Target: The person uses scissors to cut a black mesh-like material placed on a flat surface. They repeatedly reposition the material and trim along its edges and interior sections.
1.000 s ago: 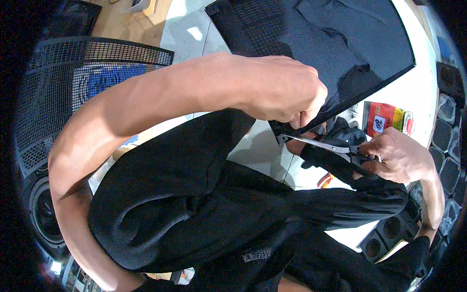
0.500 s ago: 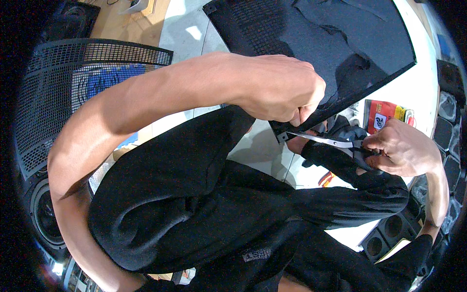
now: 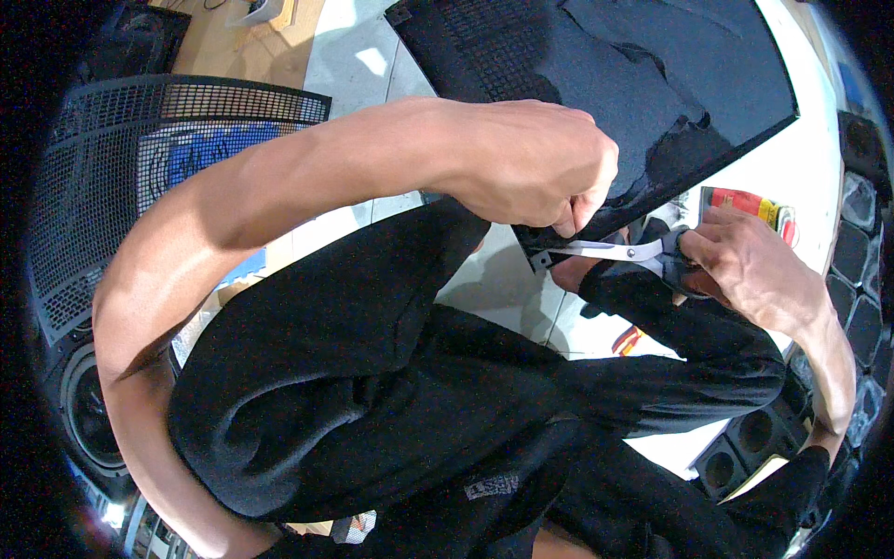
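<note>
My right hand [image 3: 750, 265] is closed round the dark handles of a pair of scissors [image 3: 643, 252]. The silver blades point left, their tips at the near corner of a black mesh panel [image 3: 494, 42] overlaid with dark cloth [image 3: 652, 70]. Just above the blades, my left hand [image 3: 545, 163] is closed in a pinch at the cloth's near edge; the pinched bit is mostly hidden under the fingers. My left arm curves around my raised knee, in black trousers. Part of a bare foot [image 3: 573, 273] shows below the scissors.
A curved black mesh grille [image 3: 84, 186] leans at the left, above a round speaker [image 3: 88, 410]. A red and yellow packet [image 3: 745, 203] lies beyond my right hand. Black speaker boxes [image 3: 754, 433] stand lower right. Light floor tiles [image 3: 484, 289] show beneath.
My right hand has shifted slightly left, and the scissors have swung to lie nearly level, their handle end higher. My left hand has barely moved.
</note>
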`<state>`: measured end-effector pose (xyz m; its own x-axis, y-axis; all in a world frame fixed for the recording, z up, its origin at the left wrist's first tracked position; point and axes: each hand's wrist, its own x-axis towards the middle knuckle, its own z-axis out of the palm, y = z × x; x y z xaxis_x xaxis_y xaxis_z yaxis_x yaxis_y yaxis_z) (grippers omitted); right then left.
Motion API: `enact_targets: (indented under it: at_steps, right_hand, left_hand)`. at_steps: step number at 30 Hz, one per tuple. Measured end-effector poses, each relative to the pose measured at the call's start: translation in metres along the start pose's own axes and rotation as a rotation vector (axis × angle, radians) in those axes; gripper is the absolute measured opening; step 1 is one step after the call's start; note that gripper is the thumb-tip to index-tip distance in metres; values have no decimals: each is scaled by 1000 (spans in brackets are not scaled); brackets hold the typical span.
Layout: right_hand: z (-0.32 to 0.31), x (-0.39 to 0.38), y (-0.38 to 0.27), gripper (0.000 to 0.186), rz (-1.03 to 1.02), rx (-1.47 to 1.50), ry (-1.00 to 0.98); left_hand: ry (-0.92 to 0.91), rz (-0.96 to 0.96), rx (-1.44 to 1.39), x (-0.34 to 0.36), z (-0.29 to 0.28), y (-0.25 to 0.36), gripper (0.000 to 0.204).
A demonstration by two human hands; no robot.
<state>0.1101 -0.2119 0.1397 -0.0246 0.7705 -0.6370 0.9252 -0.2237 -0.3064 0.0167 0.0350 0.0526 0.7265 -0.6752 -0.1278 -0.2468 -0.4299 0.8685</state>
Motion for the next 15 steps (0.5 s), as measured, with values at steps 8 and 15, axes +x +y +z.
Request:
enact_targets:
  at_steps: [8,15]
  right_hand:
    - [7,-2,-2,21,3,-50,46]
    - [13,-5,-2,24,33,-97,50]
  left_hand:
    - [-35,-27,27,3,-2,1,12]
    - [-23,-16,7,4,1,-3,12]
